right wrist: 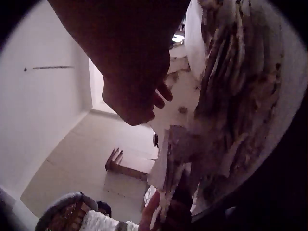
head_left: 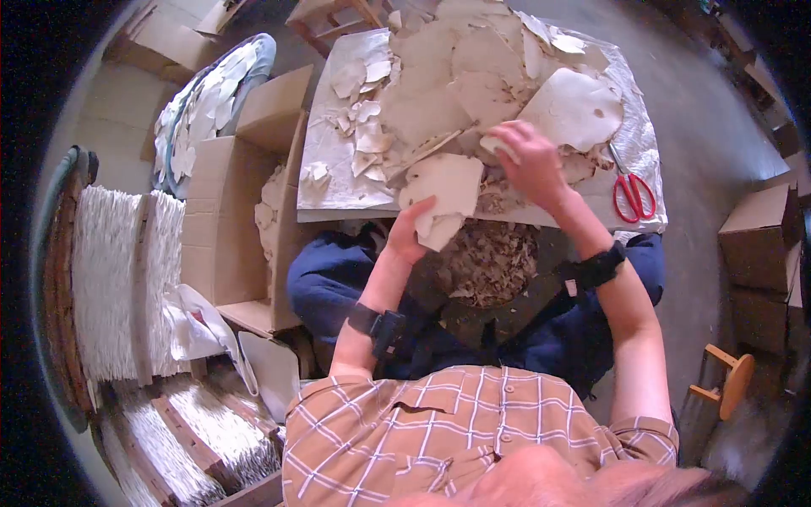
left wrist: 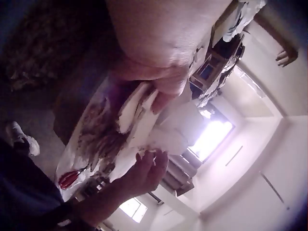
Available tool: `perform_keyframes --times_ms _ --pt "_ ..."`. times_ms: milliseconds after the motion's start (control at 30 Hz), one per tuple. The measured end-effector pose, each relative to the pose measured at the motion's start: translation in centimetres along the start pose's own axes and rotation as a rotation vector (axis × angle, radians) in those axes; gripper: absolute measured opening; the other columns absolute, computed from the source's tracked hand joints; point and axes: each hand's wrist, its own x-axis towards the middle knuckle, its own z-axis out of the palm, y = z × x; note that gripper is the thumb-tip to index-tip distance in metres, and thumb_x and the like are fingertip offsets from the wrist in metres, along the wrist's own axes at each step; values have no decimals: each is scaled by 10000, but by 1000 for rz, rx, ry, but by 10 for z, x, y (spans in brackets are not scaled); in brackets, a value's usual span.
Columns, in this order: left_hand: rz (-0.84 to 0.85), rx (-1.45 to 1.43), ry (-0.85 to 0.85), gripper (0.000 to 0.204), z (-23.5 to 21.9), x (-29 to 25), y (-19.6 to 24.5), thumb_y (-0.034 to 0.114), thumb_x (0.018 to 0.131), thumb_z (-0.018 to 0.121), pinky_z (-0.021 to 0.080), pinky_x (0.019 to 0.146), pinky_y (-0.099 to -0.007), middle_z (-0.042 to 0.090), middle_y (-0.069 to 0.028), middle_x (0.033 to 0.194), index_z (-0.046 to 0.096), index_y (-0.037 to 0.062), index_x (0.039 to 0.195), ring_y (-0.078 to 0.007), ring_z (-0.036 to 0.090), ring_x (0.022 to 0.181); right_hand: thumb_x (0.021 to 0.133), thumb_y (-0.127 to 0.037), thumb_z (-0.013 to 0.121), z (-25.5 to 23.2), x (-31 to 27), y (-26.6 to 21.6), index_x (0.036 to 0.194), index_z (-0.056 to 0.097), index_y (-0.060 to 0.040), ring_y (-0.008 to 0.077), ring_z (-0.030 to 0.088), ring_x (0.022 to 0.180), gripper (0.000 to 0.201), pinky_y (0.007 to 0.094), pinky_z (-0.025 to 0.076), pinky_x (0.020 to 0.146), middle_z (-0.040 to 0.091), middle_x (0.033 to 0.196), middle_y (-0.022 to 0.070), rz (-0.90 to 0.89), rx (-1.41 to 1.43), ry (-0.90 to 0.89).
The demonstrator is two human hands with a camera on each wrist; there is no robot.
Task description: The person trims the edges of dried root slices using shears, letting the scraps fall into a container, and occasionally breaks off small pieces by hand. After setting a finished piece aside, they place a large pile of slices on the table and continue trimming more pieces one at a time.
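In the head view the left hand (head_left: 409, 232) grips several cream-coloured, ragged-edged flat pieces (head_left: 452, 188) at the table's front edge, its thumb lying over them. To its right, above the pile, the right hand (head_left: 536, 162) has curled fingers on a small pale piece (head_left: 498, 149). The left wrist view shows layered pieces (left wrist: 139, 120) under the left hand (left wrist: 156, 77), and the right hand (left wrist: 144, 174) with bent fingertips at a pale edge. In the right wrist view, the right hand (right wrist: 137, 98) is dark, and the left hand (right wrist: 175, 209) holds a thin stack (right wrist: 168, 175).
A broad heap of similar flat pieces (head_left: 422, 84) covers much of the foil-like table top (head_left: 338, 182). Red-handled scissors (head_left: 632, 196) lie at the right. Below the table edge is a container of brown scraps (head_left: 490, 266). An open cardboard box (head_left: 221, 228) stands left; a wooden stool (head_left: 735, 387) stands right.
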Motion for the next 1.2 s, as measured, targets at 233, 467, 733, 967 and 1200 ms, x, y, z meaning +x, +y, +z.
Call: perform_keyframes --times_ms 233,467,733,967,1200 --pt "-80 50 14 389 -1 -4 -3 132 798 530 473 795 -357 539 -112 1060 411 8 1147 -239 557 935 730 -26 489 45 23 -18 1028 549 -109 297 559 870 315 352 475 698 527 1049 116 -110 -51 -270" --pt "-129 51 5 374 -4 3 -3 140 796 527 457 829 -404 539 -144 1058 420 2 1127 -271 550 949 702 -117 544 69 26 -12 817 592 -116 222 567 770 125 330 465 647 585 809 39 -261 -323 -280" --pt "62 126 67 380 -14 -17 35 107 771 527 469 806 -380 546 -123 1040 434 -5 1122 -255 556 936 737 -189 565 6 38 -22 799 610 -116 237 581 674 106 319 464 572 588 774 56 41 -96 133" --pt "326 -11 195 370 -57 -3 73 174 784 504 478 802 -377 567 -146 1021 455 3 1109 -283 569 917 767 -224 606 -9 31 13 889 630 -41 123 544 564 221 264 422 511 617 715 52 547 384 275" --pt "365 -110 189 360 -60 39 121 164 760 534 432 835 -399 553 -96 1036 477 40 1093 -263 536 955 772 -215 619 -31 10 29 931 614 -10 37 406 474 260 187 308 418 518 623 -33 840 913 257"
